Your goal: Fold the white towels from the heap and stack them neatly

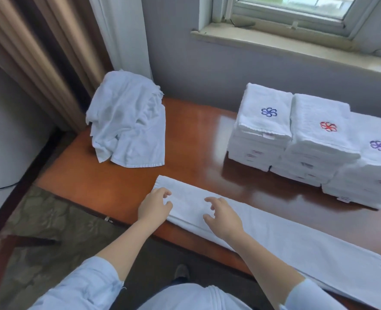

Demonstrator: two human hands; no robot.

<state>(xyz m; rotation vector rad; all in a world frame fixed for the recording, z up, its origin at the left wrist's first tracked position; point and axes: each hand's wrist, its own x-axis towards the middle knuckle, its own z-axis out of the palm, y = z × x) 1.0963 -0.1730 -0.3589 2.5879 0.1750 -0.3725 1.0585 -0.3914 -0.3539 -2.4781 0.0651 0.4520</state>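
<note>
Towel (297,238) lay folded in a long strip along the near edge of the desk (196,139); left hand (156,206) and right hand (224,215) hovered over its left end, fingers loosely curled, gripping nothing. Heap (126,119) sat far left, stacks (319,130) right.

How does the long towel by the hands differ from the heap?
The long towel lies flat as a folded strip along the table's near edge; the heap sits crumpled and tall at the far left. The left hand and right hand are over the long towel; nothing touches the heap. Both are white.
</note>
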